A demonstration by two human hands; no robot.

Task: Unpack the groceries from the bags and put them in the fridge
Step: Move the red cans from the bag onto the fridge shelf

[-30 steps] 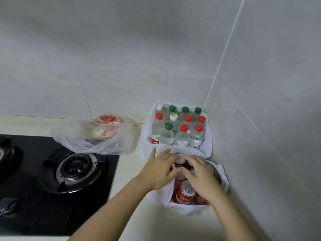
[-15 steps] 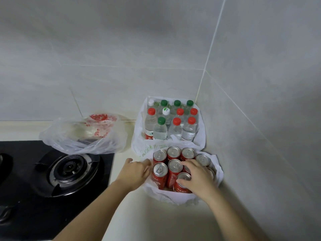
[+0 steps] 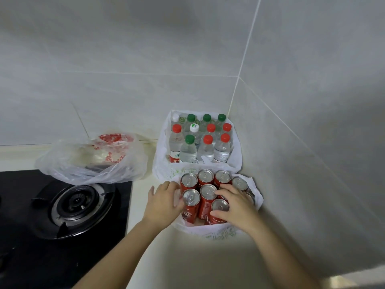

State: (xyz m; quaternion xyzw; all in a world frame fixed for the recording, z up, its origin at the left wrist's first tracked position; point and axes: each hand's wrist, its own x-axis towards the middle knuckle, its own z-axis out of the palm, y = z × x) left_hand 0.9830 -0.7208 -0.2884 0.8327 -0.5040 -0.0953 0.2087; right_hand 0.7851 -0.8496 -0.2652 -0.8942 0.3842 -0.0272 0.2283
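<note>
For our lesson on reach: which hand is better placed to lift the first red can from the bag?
Right. The right hand curls round the front can; the left hand sits at the rim of the white bag.

The drink cans are coloured red, with white lettering and silver tops. The water bottles are capped in red, green and white. Both white bags are printed in green; the translucent bag is printed in red. The hob is black.

Grey tiled walls in a corner, pale countertop, black gas hob at left.
</note>
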